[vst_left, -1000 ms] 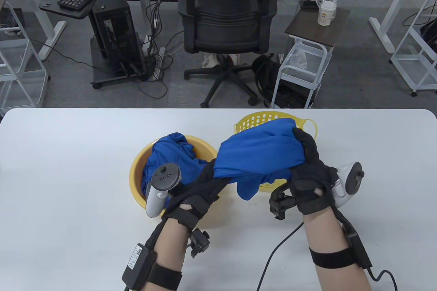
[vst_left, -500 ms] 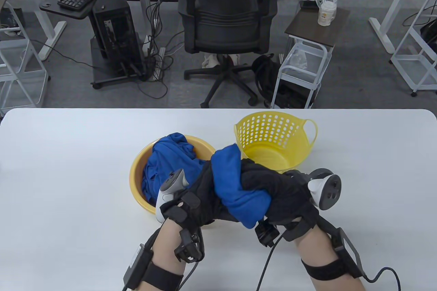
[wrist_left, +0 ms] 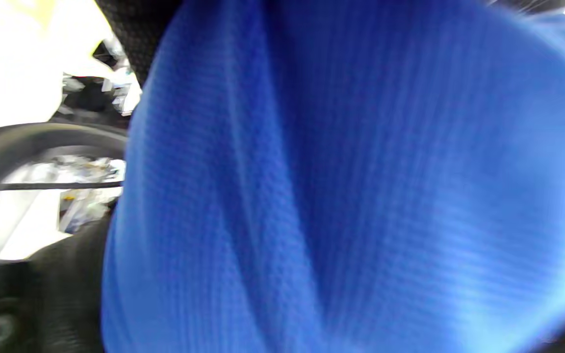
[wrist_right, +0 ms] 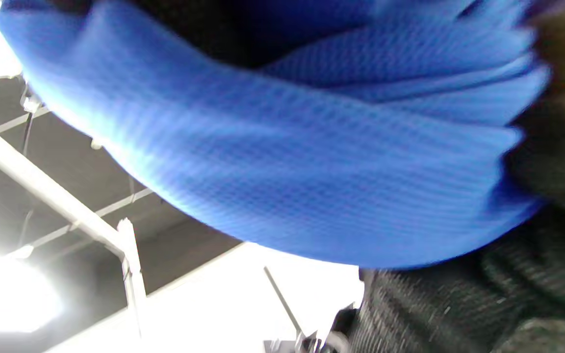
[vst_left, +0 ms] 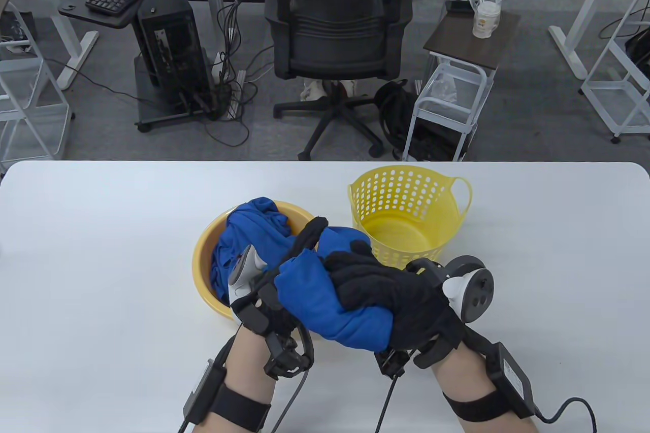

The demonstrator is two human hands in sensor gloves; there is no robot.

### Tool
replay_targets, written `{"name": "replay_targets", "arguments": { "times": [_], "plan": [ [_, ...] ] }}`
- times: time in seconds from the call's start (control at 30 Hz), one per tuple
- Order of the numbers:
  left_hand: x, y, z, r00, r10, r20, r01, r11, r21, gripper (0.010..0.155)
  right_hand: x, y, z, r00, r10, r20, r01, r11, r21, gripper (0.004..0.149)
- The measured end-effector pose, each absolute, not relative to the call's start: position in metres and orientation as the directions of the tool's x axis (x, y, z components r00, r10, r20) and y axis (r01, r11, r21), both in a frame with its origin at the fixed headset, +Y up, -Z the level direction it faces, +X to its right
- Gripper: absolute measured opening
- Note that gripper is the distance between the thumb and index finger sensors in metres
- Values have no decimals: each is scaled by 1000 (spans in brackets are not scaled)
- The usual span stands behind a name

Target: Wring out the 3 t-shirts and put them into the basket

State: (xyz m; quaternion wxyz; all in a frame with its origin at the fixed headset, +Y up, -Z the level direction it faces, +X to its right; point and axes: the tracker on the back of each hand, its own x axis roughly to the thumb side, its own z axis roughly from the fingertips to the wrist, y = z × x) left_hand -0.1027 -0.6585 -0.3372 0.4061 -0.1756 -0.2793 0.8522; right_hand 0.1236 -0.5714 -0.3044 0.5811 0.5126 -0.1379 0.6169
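Note:
Both gloved hands squeeze one bunched blue t-shirt above the table's near middle. My left hand grips its left end, fingers curled over the top. My right hand wraps the right part from above. The same blue cloth fills the left wrist view, and a twisted roll of it crosses the right wrist view. More blue t-shirt cloth lies piled in the yellow basin just left of the hands. The yellow perforated basket stands behind the right hand with nothing inside it.
The white table stretches wide on both sides of the basin and basket. Cables run from both wrists toward the near edge. Beyond the far edge stand a black office chair and a small white cart.
The stretched shirt was pulled back from over the basket and gathered into a tight bundle. Both hands came together and moved nearer me, the right hand turning over the cloth.

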Motion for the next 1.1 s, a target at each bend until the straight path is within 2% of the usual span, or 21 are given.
{"name": "replay_targets", "arguments": {
  "times": [0.07,0.13,0.23,0.3,0.33,0.43,0.5,0.63,0.7,0.73,0.83,0.9,0.93,1.03,1.1],
  "plan": [
    [-112,-648,-334,-677,735,11,-602,-546,-583,72,131,-579,-316,191,649,736,-909,-166,382,48],
    [-120,-639,-331,-662,742,105,-644,-491,-586,68,134,-592,-331,235,751,617,-901,-70,428,49],
    [-127,-622,-324,-493,819,294,-795,-288,-533,58,132,-616,-352,354,881,313,-820,132,557,51],
    [-127,-613,-319,-378,854,359,-832,-142,-537,56,131,-626,-360,411,902,130,-726,238,645,52],
    [-126,-611,-317,-338,865,371,-832,-90,-548,58,132,-628,-362,407,909,86,-707,253,660,52],
    [-120,-606,-313,-203,890,409,-813,79,-577,61,139,-629,-367,354,931,91,-722,210,659,51],
    [-116,-604,-311,-142,893,426,-812,140,-566,55,143,-629,-369,334,941,62,-727,214,653,51],
    [-113,-606,-309,-150,879,452,-802,159,-576,48,149,-630,-372,315,949,35,-745,224,629,51],
    [-113,-608,-309,-204,896,395,-777,97,-622,56,154,-629,-373,278,958,65,-773,183,607,50],
    [-113,-608,-308,-188,908,375,-782,93,-617,60,155,-629,-374,252,964,84,-780,151,607,50],
    [-110,-605,-303,78,871,486,-879,290,-379,56,156,-627,-372,170,978,117,-819,74,568,50],
    [-105,-599,-296,252,799,546,-878,426,-218,57,157,-627,-372,155,981,113,-836,70,544,50],
    [-101,-595,-293,346,736,582,-844,515,-151,63,158,-628,-373,163,980,110,-840,80,536,50],
    [-89,-590,-286,567,555,609,-699,715,-1,100,162,-628,-374,109,986,123,-865,33,501,50],
    [-84,-591,-285,642,473,603,-617,786,41,109,162,-628,-373,67,989,135,-883,-4,469,51]
  ]
}}
